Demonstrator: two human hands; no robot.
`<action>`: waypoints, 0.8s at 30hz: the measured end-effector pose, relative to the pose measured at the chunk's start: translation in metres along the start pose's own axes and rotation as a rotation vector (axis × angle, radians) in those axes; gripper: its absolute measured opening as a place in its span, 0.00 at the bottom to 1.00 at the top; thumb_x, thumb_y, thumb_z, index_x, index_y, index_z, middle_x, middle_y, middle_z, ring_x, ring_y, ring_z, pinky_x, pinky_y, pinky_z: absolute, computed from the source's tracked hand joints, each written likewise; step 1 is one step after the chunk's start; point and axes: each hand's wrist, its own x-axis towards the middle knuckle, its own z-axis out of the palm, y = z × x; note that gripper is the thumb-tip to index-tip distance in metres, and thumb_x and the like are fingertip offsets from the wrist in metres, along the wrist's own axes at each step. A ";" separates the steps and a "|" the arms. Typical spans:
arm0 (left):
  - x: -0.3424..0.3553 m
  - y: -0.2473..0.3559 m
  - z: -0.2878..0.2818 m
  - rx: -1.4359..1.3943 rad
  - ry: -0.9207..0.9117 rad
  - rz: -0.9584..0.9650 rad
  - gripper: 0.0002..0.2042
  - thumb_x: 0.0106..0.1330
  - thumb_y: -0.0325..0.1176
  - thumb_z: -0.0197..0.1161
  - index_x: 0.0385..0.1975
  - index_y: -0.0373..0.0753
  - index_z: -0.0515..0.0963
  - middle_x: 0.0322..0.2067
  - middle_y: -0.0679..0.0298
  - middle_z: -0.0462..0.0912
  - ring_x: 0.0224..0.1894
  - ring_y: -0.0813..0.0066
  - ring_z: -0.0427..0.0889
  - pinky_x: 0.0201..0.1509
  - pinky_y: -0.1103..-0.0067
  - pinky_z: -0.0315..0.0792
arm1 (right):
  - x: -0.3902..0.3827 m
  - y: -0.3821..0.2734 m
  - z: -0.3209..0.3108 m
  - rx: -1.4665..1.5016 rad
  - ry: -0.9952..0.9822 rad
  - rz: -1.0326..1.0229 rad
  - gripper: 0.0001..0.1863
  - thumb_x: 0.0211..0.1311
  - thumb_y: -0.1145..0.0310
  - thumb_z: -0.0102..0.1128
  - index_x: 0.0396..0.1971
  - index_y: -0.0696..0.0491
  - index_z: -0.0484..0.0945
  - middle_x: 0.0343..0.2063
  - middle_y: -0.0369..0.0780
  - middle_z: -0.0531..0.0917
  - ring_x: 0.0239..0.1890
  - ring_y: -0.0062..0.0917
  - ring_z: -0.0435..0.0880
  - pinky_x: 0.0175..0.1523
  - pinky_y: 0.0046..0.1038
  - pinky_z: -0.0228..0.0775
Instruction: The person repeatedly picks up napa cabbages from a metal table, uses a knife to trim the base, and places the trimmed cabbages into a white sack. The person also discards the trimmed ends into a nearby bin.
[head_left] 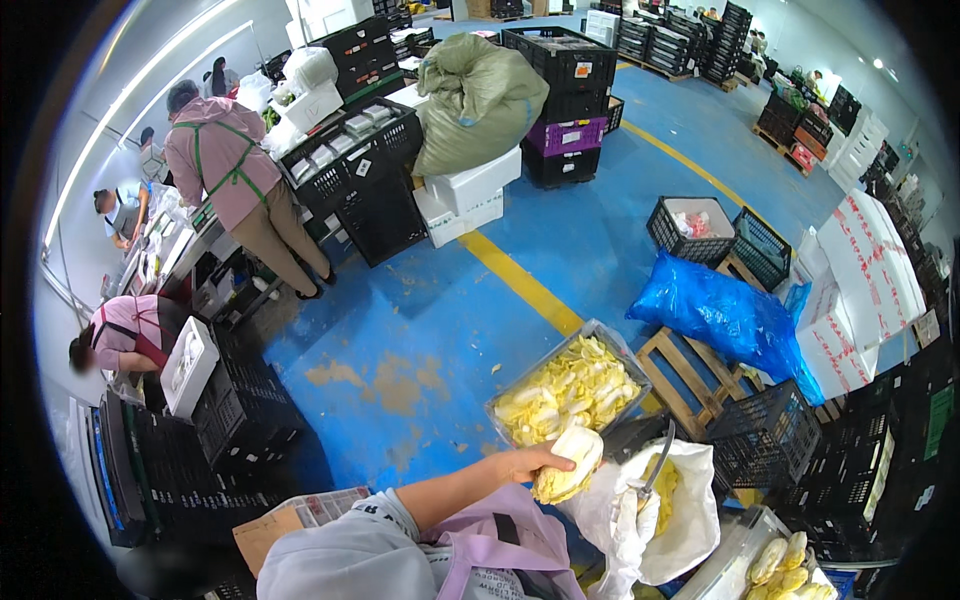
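My left hand [538, 460] reaches in from the lower left, its fingers wrapped round a pale yellow napa cabbage [568, 478]. Just beyond it stands a crate [493, 408] heaped with loose yellow cabbage leaves [570, 390]. Close by on the right, an open white sack [690, 545] has yellow leaves inside. A thin, curved grey metal piece [660, 458] sticks up at the sack's mouth; I cannot make out its kind. I cannot see my right hand. More napa cabbages [780, 568] lie in a container at the lower right.
A blue plastic bag [715, 310] lies over a wooden pallet [680, 375], beside white boxes [865, 290] and black crates [765, 430]. Co-workers [225, 160] work along the left side. Stacked crates and a large green sack [475, 100] stand farther off on the blue floor.
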 end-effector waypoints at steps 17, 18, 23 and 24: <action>-0.002 0.044 -0.018 0.044 0.047 0.045 0.27 0.52 0.29 0.67 0.53 0.37 0.65 0.46 0.59 0.76 0.48 0.71 0.75 0.52 0.76 0.69 | 0.053 -0.035 0.069 -0.227 -0.025 -0.044 0.05 0.57 0.69 0.58 0.31 0.52 0.73 0.22 0.30 0.73 0.23 0.11 0.67 0.30 0.14 0.61; 0.001 0.050 -0.018 0.034 0.040 0.033 0.28 0.52 0.29 0.67 0.53 0.37 0.65 0.46 0.59 0.76 0.47 0.71 0.76 0.51 0.76 0.70 | 0.055 -0.036 0.069 -0.217 -0.044 -0.034 0.05 0.57 0.70 0.58 0.31 0.52 0.73 0.22 0.30 0.73 0.24 0.11 0.68 0.30 0.15 0.62; 0.017 0.088 -0.039 0.075 0.022 -0.061 0.27 0.52 0.30 0.67 0.53 0.38 0.64 0.45 0.58 0.76 0.46 0.69 0.77 0.49 0.75 0.72 | 0.082 -0.002 0.069 -0.286 -0.009 0.022 0.05 0.58 0.70 0.56 0.32 0.52 0.72 0.20 0.31 0.74 0.21 0.11 0.68 0.27 0.14 0.61; 0.017 0.097 -0.042 0.043 0.015 -0.085 0.28 0.52 0.30 0.67 0.53 0.38 0.64 0.45 0.58 0.76 0.46 0.70 0.77 0.49 0.75 0.72 | 0.087 -0.002 0.080 -0.261 0.022 0.003 0.05 0.57 0.70 0.56 0.32 0.52 0.72 0.19 0.31 0.73 0.19 0.11 0.67 0.24 0.14 0.60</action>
